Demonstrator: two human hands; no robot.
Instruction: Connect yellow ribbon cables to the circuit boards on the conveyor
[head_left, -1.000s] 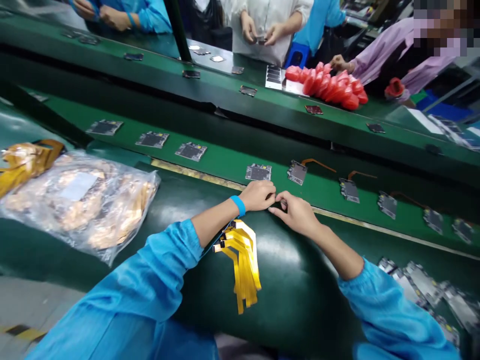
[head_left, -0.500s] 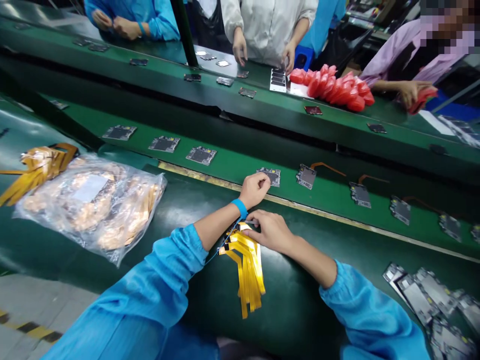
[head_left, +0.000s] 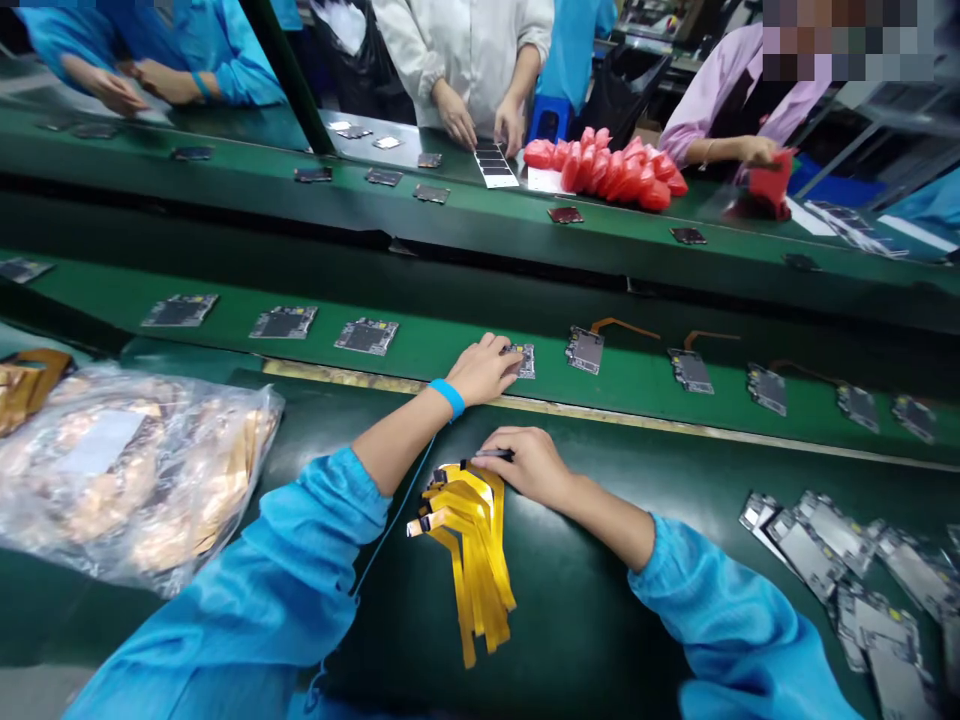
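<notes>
On the green conveyor, my left hand [head_left: 484, 368] has its fingers curled over the left part of a circuit board [head_left: 527, 361], covering that side. A blue wrist strap [head_left: 448, 398] circles this wrist, and its thin cord hangs down. Close by on the near bench, my right hand [head_left: 534, 465] is closed on a slim dark tool [head_left: 496, 455]. That tool points left, over the upper end of a bunch of yellow flex cables [head_left: 480, 545] with dark connectors. Whether its tip touches a cable I cannot tell.
More circuit boards [head_left: 366, 336] lie along the conveyor; those on the right carry orange cables [head_left: 626, 327]. A plastic bag of flex cables [head_left: 142, 470] rests at left, stacked boards [head_left: 862, 580] at right. Across the line, co-workers handle parts beside red bundles [head_left: 611, 170].
The view has shifted, moving most things leftward in the picture. My left fingers have stretched out from a tighter curl over the board. My right hand stays by the cables with the dark tool.
</notes>
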